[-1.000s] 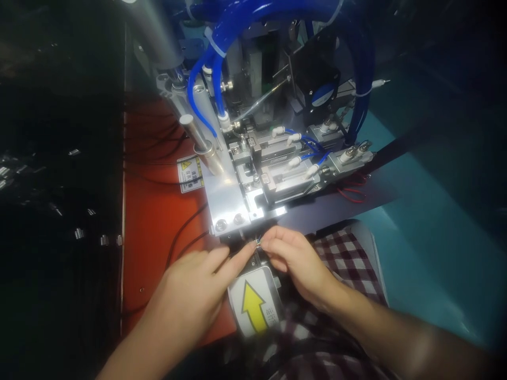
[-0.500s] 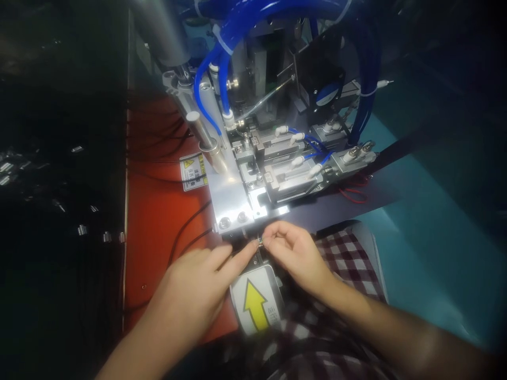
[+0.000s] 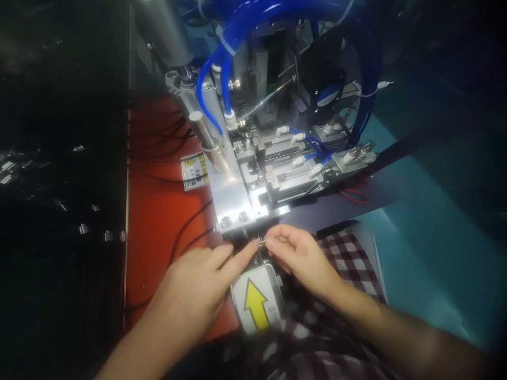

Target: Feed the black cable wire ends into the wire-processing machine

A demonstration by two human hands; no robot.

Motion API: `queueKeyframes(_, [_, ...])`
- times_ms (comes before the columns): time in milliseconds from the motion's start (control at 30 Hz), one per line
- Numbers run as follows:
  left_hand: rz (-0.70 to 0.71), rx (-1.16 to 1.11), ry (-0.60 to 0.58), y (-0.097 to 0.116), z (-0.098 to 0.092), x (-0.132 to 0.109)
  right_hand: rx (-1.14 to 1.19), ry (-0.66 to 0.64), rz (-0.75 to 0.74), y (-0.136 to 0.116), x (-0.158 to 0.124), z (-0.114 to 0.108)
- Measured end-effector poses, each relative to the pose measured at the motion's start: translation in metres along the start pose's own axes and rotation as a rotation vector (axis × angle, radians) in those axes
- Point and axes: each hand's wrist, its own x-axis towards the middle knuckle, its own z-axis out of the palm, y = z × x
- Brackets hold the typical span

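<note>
Right hand [image 3: 299, 253] grip pinched on small metal part [image 3: 261, 241], left hand [image 3: 194, 293] fingertips alongside

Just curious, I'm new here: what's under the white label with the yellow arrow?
The arrow label hides whatever it's stuck on. Around it show orange surface and checked cloth; the hands pinching the small part work above it.

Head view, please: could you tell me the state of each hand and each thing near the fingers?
Left hand: flat on the orange surface, forefinger touching the small metal part.
Right hand: fingers pinched on the small metal part.
Small metal part: held just below the metal plate.
Yellow arrow label: pointing toward the machine.
</note>
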Motion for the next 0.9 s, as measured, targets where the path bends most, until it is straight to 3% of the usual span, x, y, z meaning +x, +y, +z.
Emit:
queueKeyframes(567, [0.007, 0.011, 0.001, -0.001, 0.0, 0.001, -0.158, -0.012, -0.017, -0.004, 0.005, -0.004])
queueKeyframes(733, [0.017, 0.028, 0.003, -0.002, 0.001, 0.002, -0.409, 0.009, -0.202, -0.006, 0.004, -0.009])
queueKeyframes(900, [0.017, 0.022, -0.013, -0.001, -0.001, 0.001, -0.668, 0.057, -0.51, -0.004, 0.001, -0.009])
